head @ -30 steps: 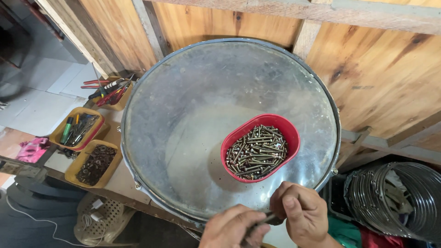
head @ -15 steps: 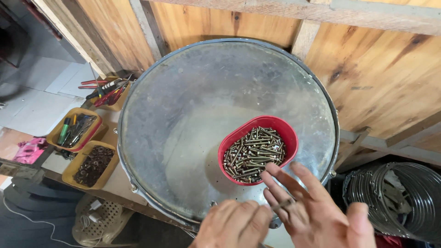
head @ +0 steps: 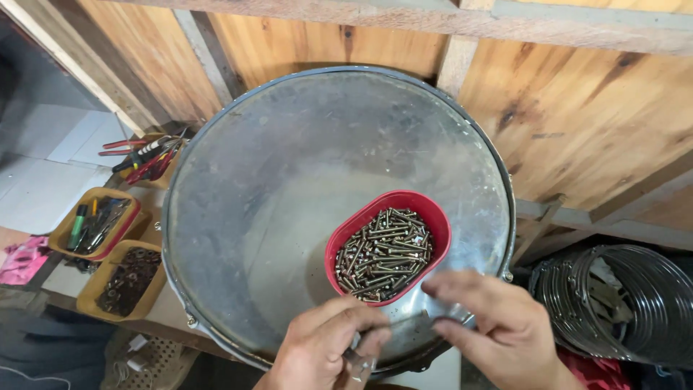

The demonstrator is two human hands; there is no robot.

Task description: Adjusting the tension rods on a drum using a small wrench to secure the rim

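Hands work at the drum's (head: pixel 289 180) near rim: left hand (head: pixel 328 347) pinches a small metal piece (head: pixel 359 359), right hand (head: pixel 498 328) is open by the red tub of screws (head: pixel 388 245), so a steady grip matters.

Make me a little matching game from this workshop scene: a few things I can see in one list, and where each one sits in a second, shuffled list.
Things:
1. red oval tub of screws
2. red-handled pliers
3. stack of metal hoops
4. left hand

Places:
A. lower right, below the wooden wall
B. at the near rim of the drum, pinching a small metal part
C. on the drumhead, near its right side
D. left of the drum, at its upper edge

Pairs: 1-C, 2-D, 3-A, 4-B
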